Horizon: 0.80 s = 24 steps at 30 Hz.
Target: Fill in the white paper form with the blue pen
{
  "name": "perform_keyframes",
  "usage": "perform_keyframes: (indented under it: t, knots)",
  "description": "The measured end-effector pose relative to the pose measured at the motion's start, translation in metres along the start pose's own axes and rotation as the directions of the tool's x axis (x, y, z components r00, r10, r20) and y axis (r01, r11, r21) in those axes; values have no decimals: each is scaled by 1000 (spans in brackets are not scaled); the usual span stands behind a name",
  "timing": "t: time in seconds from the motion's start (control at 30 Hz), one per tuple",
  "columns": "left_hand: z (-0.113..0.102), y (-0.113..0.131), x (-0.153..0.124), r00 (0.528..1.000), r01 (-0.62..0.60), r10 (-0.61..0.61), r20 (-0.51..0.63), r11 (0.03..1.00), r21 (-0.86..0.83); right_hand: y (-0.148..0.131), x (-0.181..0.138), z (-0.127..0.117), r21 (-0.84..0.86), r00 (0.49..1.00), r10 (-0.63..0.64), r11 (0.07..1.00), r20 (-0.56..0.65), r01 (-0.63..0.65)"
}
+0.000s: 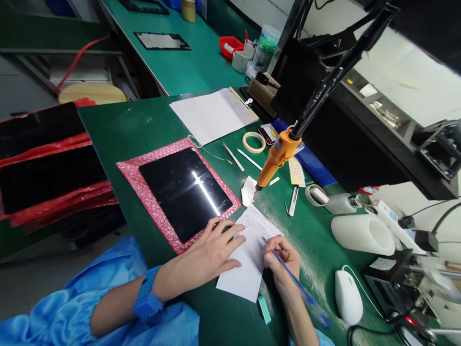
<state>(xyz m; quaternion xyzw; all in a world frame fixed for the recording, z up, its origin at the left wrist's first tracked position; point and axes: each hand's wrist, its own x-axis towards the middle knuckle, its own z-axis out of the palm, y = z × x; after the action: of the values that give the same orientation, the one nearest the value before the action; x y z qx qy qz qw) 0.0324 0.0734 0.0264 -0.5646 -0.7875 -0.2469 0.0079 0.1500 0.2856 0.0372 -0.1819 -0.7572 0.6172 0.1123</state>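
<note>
My left hand (219, 245) lies flat with fingers spread on the left part of a white sheet of paper (239, 278), its fingertips close to a black glass panel. That panel (180, 187) rests on pink bubble wrap (129, 168) to the left. Closed around a blue pen (293, 277), my right hand (283, 257) holds the tip at the paper's right side. Small handwriting covers the upper part of the sheet. A blue band (147, 293) circles my left wrist. Near the sheet's lower edge lies a small teal and white piece (264, 309).
An orange electric screwdriver (277, 158) hangs over the bench beyond the paper. Around it lie tweezers (233, 156), a tape roll (254, 142) and a utility knife (293, 201). A clipboard (254, 111) is farther back. A white mouse (348, 297) and a paper roll (362, 234) stand right.
</note>
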Motion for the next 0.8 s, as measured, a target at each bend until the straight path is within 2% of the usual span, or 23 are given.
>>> perform_keyframes:
  t: [0.23, 0.43, 0.6, 0.67, 0.7, 0.8]
  knots:
    - [2, 2, 0, 999, -1, 1, -37, 1000, 0, 8, -7, 19, -89, 997, 7, 996, -76, -14]
    - [8, 1, -2, 997, -6, 7, -73, 1000, 11, 12, -7, 20, -167, 987, -67, 985, -146, 42]
    - [14, 3, -2, 995, 20, -21, -98, 1000, -10, 17, -6, 20, -221, 982, -126, 971, -140, 94]
    - [18, 2, -3, 988, 10, -12, -157, 1000, -10, 17, -7, 20, -256, 977, -167, 958, -136, 128]
    - [22, 1, -4, 975, -8, 9, -220, 1000, 3, 17, -8, 21, -283, 972, -191, 948, -137, 146]
    - [44, -11, -12, 921, -84, 112, -373, 992, 90, 23, -16, 27, -401, 942, -276, 898, -192, 181]
